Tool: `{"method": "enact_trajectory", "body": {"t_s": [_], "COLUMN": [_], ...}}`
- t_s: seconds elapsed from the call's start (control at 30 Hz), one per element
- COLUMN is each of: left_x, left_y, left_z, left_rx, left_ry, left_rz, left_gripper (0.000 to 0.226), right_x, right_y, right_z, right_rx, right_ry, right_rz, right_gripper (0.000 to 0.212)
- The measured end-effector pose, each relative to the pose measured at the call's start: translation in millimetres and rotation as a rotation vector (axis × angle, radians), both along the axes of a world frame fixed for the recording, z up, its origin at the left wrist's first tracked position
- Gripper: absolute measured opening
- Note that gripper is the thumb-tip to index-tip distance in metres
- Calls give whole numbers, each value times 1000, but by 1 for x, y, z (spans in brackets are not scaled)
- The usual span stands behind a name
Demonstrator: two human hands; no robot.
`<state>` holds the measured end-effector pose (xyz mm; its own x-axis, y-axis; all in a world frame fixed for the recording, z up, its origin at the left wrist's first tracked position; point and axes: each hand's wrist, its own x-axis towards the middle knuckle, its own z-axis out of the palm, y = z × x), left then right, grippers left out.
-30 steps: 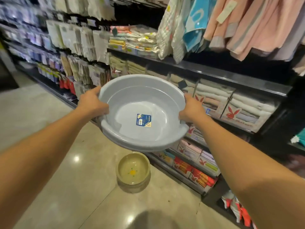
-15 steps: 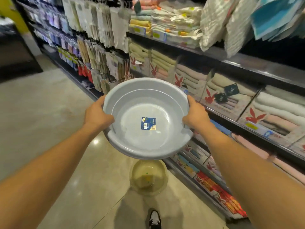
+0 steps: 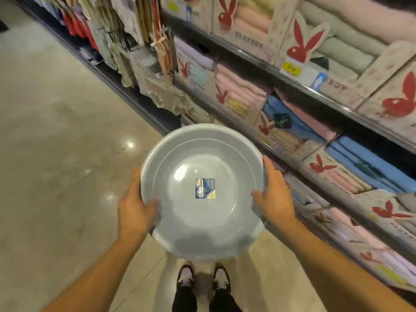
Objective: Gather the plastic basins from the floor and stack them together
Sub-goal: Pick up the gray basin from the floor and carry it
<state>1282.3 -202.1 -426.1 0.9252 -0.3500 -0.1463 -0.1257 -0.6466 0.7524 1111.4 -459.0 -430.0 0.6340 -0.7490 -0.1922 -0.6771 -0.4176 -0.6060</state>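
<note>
Above open floor [image 3: 56, 131], both hands grip the basin [image 3: 202, 221] rim

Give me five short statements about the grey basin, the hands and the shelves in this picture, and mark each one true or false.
1. Both hands grip the grey basin by its rim. True: left hand, right hand.
2. The basin is full of water. False: it holds only a sticker.
3. Shelves of folded towels stand to the person's right. True.
4. The basin rests on the floor. False: it is held above the shoes.
5. The person is barefoot. False: dark-and-white shoes show.
</note>
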Motion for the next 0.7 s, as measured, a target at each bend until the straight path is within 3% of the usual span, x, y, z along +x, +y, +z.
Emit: {"method": "enact_trajectory", "body": {"t_s": [0.27,0.4,0.53,0.7], "left_x": [12,14,14,3], "left_y": [-14,-25,-37,-40], "left_z": [-226,-335,-423,-493], "left_rx": [-17,57,131,127], "left_ry": [124,159,192,148], "left_rz": [-97,-94,-98,-157], "left_gripper": [58,63,66,49], "right_x": [-11,-25,-33,-38], "right_y": [-5,-8,-11,-13], "right_z": [-226,-331,-413,-483], "right_rx": [-4,-45,-55,-30], "right_ry": [128,198,224,253], "right_rz": [-104,-134,-182,-183], "right_gripper": [94,96,97,98]}}
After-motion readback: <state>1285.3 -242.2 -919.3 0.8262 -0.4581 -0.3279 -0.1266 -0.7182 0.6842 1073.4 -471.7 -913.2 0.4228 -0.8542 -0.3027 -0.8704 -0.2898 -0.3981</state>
